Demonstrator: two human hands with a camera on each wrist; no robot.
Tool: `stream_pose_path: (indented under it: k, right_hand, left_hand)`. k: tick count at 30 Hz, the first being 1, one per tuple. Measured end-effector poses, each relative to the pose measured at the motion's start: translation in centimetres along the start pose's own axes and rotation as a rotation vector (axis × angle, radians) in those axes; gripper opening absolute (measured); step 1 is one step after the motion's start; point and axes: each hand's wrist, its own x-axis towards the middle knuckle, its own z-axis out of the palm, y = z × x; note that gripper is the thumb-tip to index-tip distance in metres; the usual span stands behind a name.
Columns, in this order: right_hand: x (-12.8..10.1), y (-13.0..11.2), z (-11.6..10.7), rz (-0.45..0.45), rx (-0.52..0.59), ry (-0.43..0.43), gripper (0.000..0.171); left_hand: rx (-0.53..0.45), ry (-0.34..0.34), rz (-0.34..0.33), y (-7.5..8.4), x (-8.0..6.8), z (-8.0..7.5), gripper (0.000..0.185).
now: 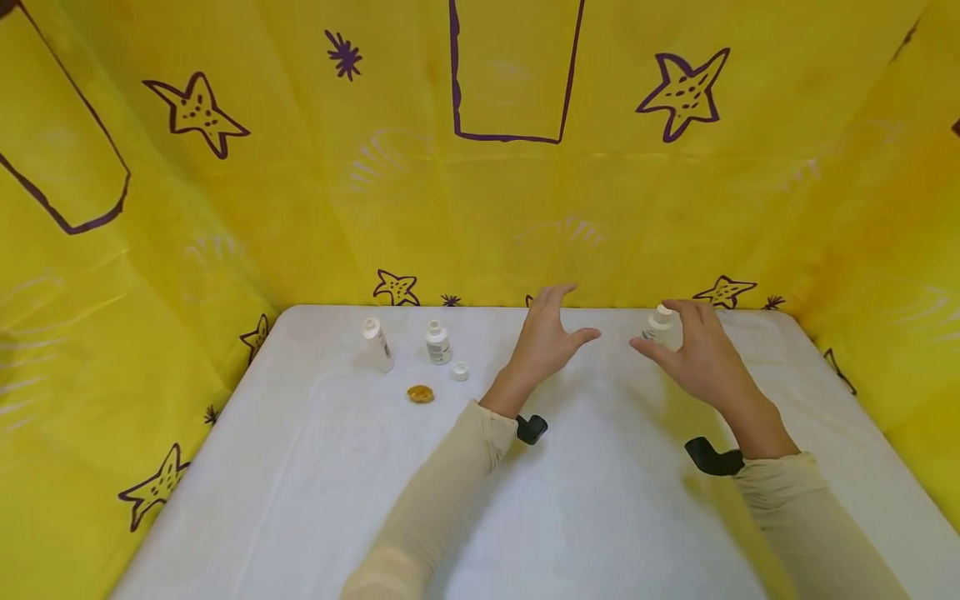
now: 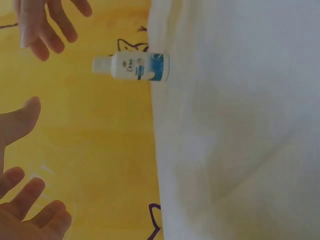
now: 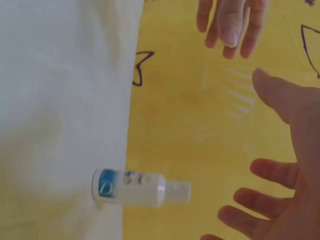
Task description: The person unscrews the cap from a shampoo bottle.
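A small white Dove bottle (image 1: 660,325) with a blue band stands upright near the back of the table, its white cap on top. My right hand (image 1: 697,350) is nearest to it, with fingers and thumb spread; in the right wrist view the bottle (image 3: 137,189) stands apart from the fingers. Farther left, my left hand (image 1: 546,335) hovers over the table with fingers and thumb apart, holding nothing. The left wrist view shows both hands raised, with the bottle (image 2: 137,66) between them and the table's edge.
At the back left stand a slim white bottle (image 1: 378,346) and a shorter white bottle (image 1: 438,343). A loose white cap (image 1: 460,372) and a small golden-brown round object (image 1: 421,394) lie in front of them on the white table (image 1: 315,483). Yellow patterned cloth (image 1: 300,208) surrounds the table.
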Motion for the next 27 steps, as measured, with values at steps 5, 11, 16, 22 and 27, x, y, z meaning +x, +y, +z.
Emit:
stream_pose_path:
  k: [5, 11, 16, 22, 27]
  right_hand:
    - [0.5, 1.4, -0.2, 0.028, -0.008, -0.018, 0.099]
    - [1.4, 3.3, -0.5, 0.075, -0.027, -0.025, 0.107]
    - [2.3, 4.8, -0.2, 0.077, 0.005, -0.007, 0.102]
    - [3.5, 6.1, 0.3, 0.064, 0.057, 0.043, 0.085]
    - [4.3, 6.3, 0.9, 0.05, 0.093, 0.053, 0.074]
  left_hand:
    - [-0.019, -0.027, -0.013, 0.4, 1.1, 2.6, 0.077]
    - [-0.057, -0.064, -0.029, 0.8, 2.5, 5.7, 0.075]
    - [-0.084, -0.083, -0.042, 0.7, 3.6, 8.1, 0.075]
    - [-0.127, -0.099, -0.104, 0.8, 4.8, 10.3, 0.077]
    - [-0.152, -0.131, -0.146, 1.0, 5.3, 11.6, 0.078]
